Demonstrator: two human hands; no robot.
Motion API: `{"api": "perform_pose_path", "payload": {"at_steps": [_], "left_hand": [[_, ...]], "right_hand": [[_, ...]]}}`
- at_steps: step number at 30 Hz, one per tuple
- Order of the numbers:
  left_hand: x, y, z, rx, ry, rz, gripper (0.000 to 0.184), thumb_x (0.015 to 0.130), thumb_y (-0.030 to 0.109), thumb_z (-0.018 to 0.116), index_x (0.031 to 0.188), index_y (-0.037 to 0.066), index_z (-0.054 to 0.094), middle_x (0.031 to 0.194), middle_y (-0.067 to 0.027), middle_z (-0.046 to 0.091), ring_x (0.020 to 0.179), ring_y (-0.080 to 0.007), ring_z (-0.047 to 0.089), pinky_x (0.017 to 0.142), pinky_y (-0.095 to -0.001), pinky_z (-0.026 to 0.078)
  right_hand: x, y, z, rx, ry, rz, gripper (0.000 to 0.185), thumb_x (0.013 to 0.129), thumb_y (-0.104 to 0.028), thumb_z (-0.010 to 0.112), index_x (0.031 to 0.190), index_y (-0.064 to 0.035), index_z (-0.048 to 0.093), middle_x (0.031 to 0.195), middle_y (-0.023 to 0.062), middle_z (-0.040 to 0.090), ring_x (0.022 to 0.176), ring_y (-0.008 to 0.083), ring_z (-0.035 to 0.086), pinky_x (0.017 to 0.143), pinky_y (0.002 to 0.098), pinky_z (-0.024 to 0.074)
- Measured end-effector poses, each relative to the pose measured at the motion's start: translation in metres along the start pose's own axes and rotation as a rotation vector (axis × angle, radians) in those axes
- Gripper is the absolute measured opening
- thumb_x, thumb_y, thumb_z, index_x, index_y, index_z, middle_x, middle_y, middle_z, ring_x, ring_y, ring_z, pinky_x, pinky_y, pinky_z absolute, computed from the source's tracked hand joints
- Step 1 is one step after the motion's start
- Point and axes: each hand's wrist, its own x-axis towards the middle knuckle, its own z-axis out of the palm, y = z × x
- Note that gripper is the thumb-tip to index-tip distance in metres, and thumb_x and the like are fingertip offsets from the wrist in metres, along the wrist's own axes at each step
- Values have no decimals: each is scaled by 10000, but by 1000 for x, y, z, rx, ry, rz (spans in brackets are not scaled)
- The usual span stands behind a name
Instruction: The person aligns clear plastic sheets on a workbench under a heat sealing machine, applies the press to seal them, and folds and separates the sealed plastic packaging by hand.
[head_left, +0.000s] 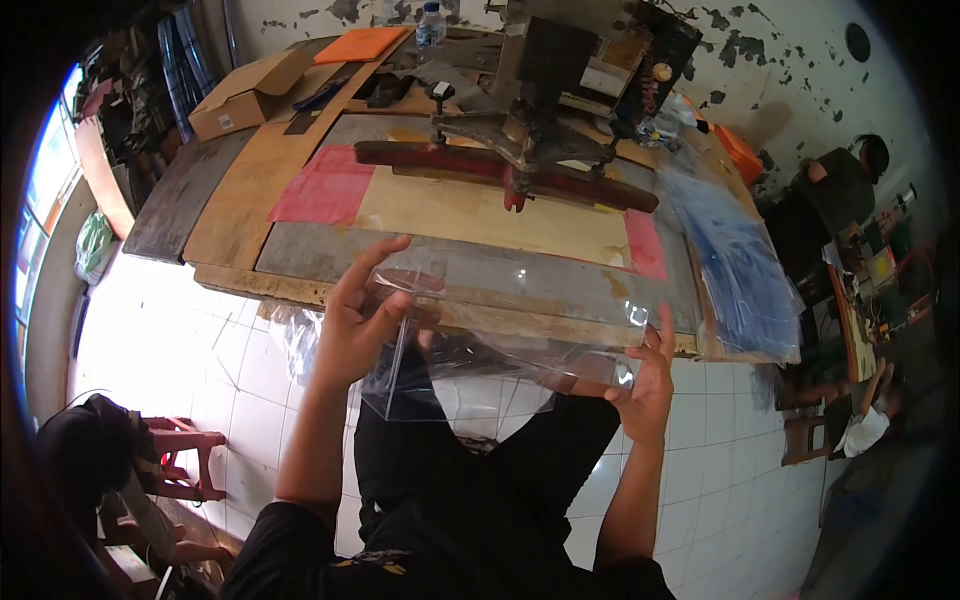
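Observation:
A clear plastic sheet or sleeve [490,345] is stretched between my two hands, above my lap and in front of the table's near edge. My left hand [358,325] grips its left end, with the thumb and a finger raised along the edge. At the right end, my right hand [648,385] pinches the plastic with its thumb below and fingers pointing up. Light glints off the sheet, and its lower part hangs down over my dark trousers. Whether it has one layer or more, I cannot tell.
Over the worktable [320,245] stands a press machine with a red-edged bar [510,180] above a pale yellow pad [450,205]. Clear plastic sheets [740,270] are stacked at right. A cardboard box [250,95] and water bottle [431,28] lie behind. Other people sit at both sides.

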Motion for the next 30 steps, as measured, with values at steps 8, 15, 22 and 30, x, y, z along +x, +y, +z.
{"api": "perform_pose_path", "payload": {"at_steps": [8, 15, 22, 30], "left_hand": [[-7, -7, -17, 5, -16, -83, 451, 1106, 216, 639, 1473, 20, 466, 1288, -234, 745, 1072, -217, 764, 911, -331, 614], [-5, 27, -10, 107, -192, -42, 257, 1008, 174, 791, 1175, -13, 734, 1233, -127, 782, 1064, -204, 762, 932, -354, 610], [3, 13, 1, 320, -187, 169, 173, 963, 147, 824, 1042, -7, 824, 1053, -122, 832, 916, -175, 791, 807, -304, 606], [2, 19, 10, 394, -164, 198, 115, 925, 127, 840, 929, 13, 824, 1085, -125, 830, 1018, -252, 802, 905, -370, 612]], "right_hand": [[27, 3, -9, 211, -163, 130, 524, 837, -440, 921, 1146, -39, 783, 1472, 179, 564, 1322, 319, 611, 1049, 451, 560], [29, -5, -22, 158, 70, 105, 488, 999, -500, 751, 988, -12, 762, 1188, 147, 661, 989, 234, 700, 942, 434, 568], [28, -9, -37, 219, 295, 101, 426, 1047, -385, 730, 964, 32, 735, 979, 139, 748, 904, 246, 728, 836, 398, 608], [21, -5, -42, 382, 319, 185, 319, 1050, -282, 737, 1081, 36, 753, 1072, 149, 767, 954, 265, 742, 864, 418, 603]]}}
